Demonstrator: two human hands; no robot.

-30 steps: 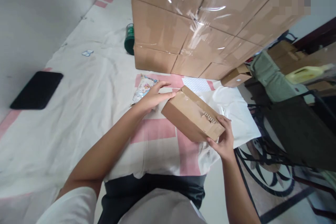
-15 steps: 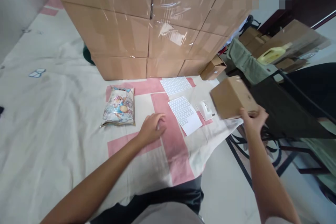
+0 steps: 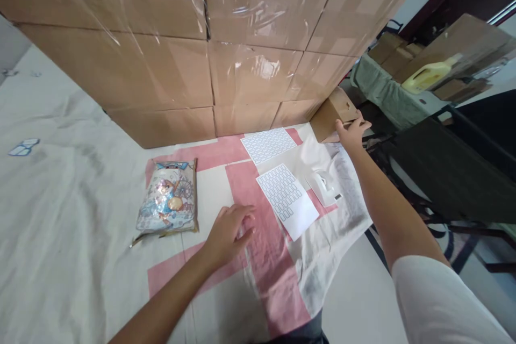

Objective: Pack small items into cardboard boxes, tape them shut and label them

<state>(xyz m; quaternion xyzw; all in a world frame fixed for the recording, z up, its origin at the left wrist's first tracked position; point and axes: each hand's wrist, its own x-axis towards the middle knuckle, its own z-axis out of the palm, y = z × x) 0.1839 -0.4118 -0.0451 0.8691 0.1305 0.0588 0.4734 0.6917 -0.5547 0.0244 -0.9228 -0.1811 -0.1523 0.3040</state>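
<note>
My right hand (image 3: 353, 130) reaches out to the far right, its thumb and fingers around the near edge of a small cardboard box (image 3: 325, 116). That box sits against the right end of the big carton stack; my hand covers part of it. My left hand (image 3: 229, 232) hovers over the pink-and-white cloth, fingers loosely curved, thumb apart, nothing between them. To its left lies a shiny printed bag (image 3: 168, 199). On its right are a partly used label sheet (image 3: 285, 199), a fuller label sheet (image 3: 269, 145) and a small white tape dispenser (image 3: 324, 189).
A tall wall of taped cardboard cartons (image 3: 173, 75) spans the back. At the right stand a dark chair (image 3: 463, 156) and a cloth-covered table with a yellow jug (image 3: 429, 76) and more cardboard. The cloth (image 3: 342, 226) drapes over the surface's right edge.
My right hand has moved forward, from a cardboard box at the right edge to one beside the stack; I cannot tell if it is the same box. My view has shifted closer.
</note>
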